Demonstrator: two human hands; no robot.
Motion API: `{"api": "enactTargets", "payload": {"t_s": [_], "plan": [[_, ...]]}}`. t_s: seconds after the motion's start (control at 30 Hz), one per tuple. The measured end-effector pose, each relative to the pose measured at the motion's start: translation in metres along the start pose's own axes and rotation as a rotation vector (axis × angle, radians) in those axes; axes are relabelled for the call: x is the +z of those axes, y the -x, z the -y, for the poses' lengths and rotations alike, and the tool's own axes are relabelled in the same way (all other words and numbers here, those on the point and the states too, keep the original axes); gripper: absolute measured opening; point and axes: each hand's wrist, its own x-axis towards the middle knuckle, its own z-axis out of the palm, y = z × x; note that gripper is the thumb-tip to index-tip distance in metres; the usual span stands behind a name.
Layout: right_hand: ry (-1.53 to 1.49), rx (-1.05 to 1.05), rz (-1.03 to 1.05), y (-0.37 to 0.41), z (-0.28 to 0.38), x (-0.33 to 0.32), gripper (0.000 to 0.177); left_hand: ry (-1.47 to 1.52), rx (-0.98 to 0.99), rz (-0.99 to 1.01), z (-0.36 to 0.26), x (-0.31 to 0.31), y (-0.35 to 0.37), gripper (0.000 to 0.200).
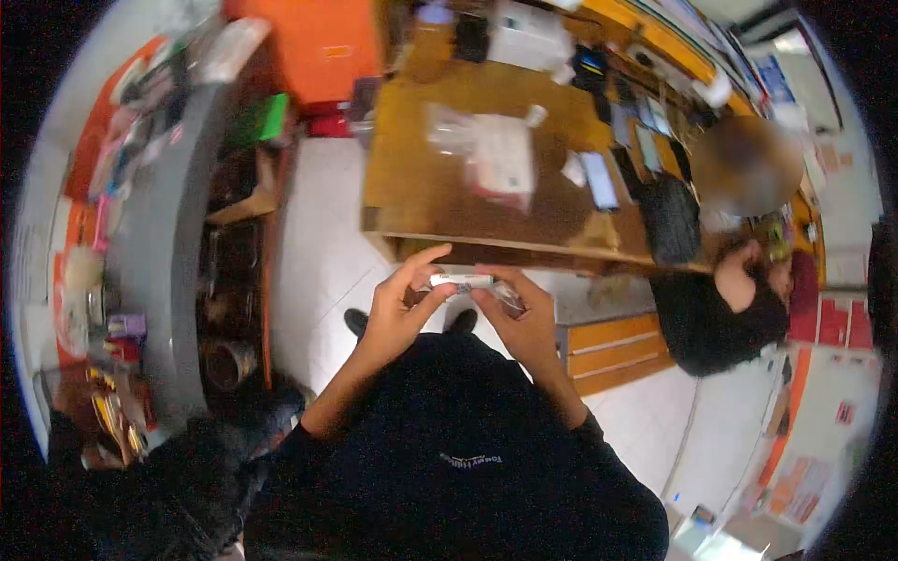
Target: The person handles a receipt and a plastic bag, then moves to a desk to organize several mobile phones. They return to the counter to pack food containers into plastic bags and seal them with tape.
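Observation:
Between both hands, in front of my chest, is a small white oblong item (463, 280) with a dark patch along its lower edge; its kind is too blurred to tell. My left hand (408, 297) pinches its left end with the thumb, the index finger raised. At the other end, my right hand (514, 304) has thumb and fingers closed on it. Some clear plastic shows by the right fingers. Both hands are just short of the near edge of a wooden table (412, 201).
On the table lie a white-and-red packet (503, 159) in clear plastic and a phone (599, 180). A person in black (720, 313) sits at the right. A grey counter (173, 243) runs along the left; a drawer unit (613, 351) stands below the table.

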Motion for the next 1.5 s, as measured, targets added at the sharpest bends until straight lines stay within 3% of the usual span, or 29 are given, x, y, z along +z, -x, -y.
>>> {"api": "enactTargets", "payload": {"t_s": [0.03, 0.07, 0.13, 0.17, 0.2, 0.27, 0.33, 0.43, 0.53, 0.67, 0.73, 0.77, 0.87, 0.93, 1.03, 1.13, 1.2, 1.23, 1.27, 1.3, 1.33, 1.4, 1.43, 1.5], "plan": [[-0.018, 0.144, -0.04, 0.008, 0.009, -0.026, 0.03, 0.061, -0.08, -0.017, -0.002, 0.027, -0.007, 0.023], [-0.021, 0.147, -0.092, 0.014, 0.001, -0.048, 0.03, 0.058, -0.073, 0.034, -0.001, 0.05, -0.015, 0.023], [0.082, -0.072, -0.172, 0.026, -0.019, -0.089, 0.033, 0.008, -0.1, 0.25, 0.01, 0.092, -0.03, 0.025], [0.084, -0.053, -0.211, 0.03, -0.023, -0.108, 0.033, 0.221, -0.201, 0.322, 0.028, 0.112, -0.038, 0.025], [0.18, -0.132, -0.267, 0.033, -0.024, -0.125, 0.031, 0.221, -0.215, 0.36, 0.03, 0.127, -0.044, 0.025], [0.281, -0.184, -0.342, 0.046, -0.031, -0.156, 0.03, 0.274, -0.442, 0.525, 0.03, 0.157, -0.055, 0.028], [0.211, -0.028, -0.335, 0.055, -0.039, -0.18, 0.026, 0.311, -0.434, 0.603, 0.03, 0.184, -0.064, 0.027], [0.161, 0.144, -0.426, 0.058, -0.058, -0.206, 0.023, 0.009, -0.049, 0.544, 0.024, 0.224, -0.074, 0.03], [0.069, 0.182, -0.431, 0.045, -0.069, -0.229, 0.02, -0.099, -0.236, 0.715, 0.033, 0.233, -0.1, 0.026], [0.011, 0.198, -0.356, 0.011, -0.088, -0.254, 0.017, 0.033, -0.31, 0.73, 0.048, 0.255, -0.134, 0.025], [0.014, 0.196, -0.339, -0.016, -0.094, -0.257, 0.018, 0.203, -0.164, 0.513, 0.055, 0.272, -0.15, 0.025], [0.13, 0.327, -0.219, -0.027, -0.089, -0.261, 0.019, 0.117, -0.21, 0.548, 0.054, 0.279, -0.157, 0.023], [0.068, 0.267, -0.311, -0.06, -0.083, -0.271, 0.02, 0.126, -0.284, 0.452, 0.056, 0.294, -0.184, 0.022], [0.055, 0.23, -0.334, -0.075, -0.096, -0.289, 0.02, 0.135, -0.309, 0.508, 0.054, 0.299, -0.209, 0.023], [0.121, 0.187, -0.184, -0.09, -0.107, -0.319, 0.022, 0.092, -0.263, 0.647, 0.053, 0.308, -0.241, 0.024], [0.16, 0.328, -0.077, -0.104, -0.104, -0.339, 0.021, 0.14, -0.285, 0.824, 0.059, 0.312, -0.265, 0.025], [0.173, 0.217, -0.162, -0.11, -0.115, -0.346, 0.025, -0.058, -0.238, 0.855, 0.056, 0.312, -0.28, 0.027], [-0.006, 0.309, -0.255, -0.117, -0.108, -0.354, 0.03, -0.06, -0.232, 0.856, 0.053, 0.311, -0.287, 0.027], [-0.186, 0.4, -0.342, -0.123, -0.104, -0.36, 0.036, 0.01, -0.381, 0.8, 0.05, 0.311, -0.29, 0.028], [-0.569, 0.412, -0.369, -0.125, -0.108, -0.36, 0.046, 0.084, -0.531, 0.738, 0.048, 0.31, -0.292, 0.029], [-0.565, 0.413, -0.362, -0.126, -0.117, -0.365, 0.046, 0.089, -0.53, 0.731, 0.052, 0.31, -0.293, 0.029], [-0.95, 0.395, -0.052, -0.128, -0.127, -0.377, 0.038, 0.429, -0.751, 0.584, 0.057, 0.311, -0.294, 0.035], [-0.949, 0.401, -0.037, -0.132, -0.126, -0.375, 0.038, 0.434, -0.749, 0.57, 0.051, 0.313, -0.294, 0.035], [-0.771, 0.404, -0.241, -0.14, -0.12, -0.366, 0.026, 0.143, -0.692, 0.465, 0.035, 0.319, -0.293, 0.039]]}}
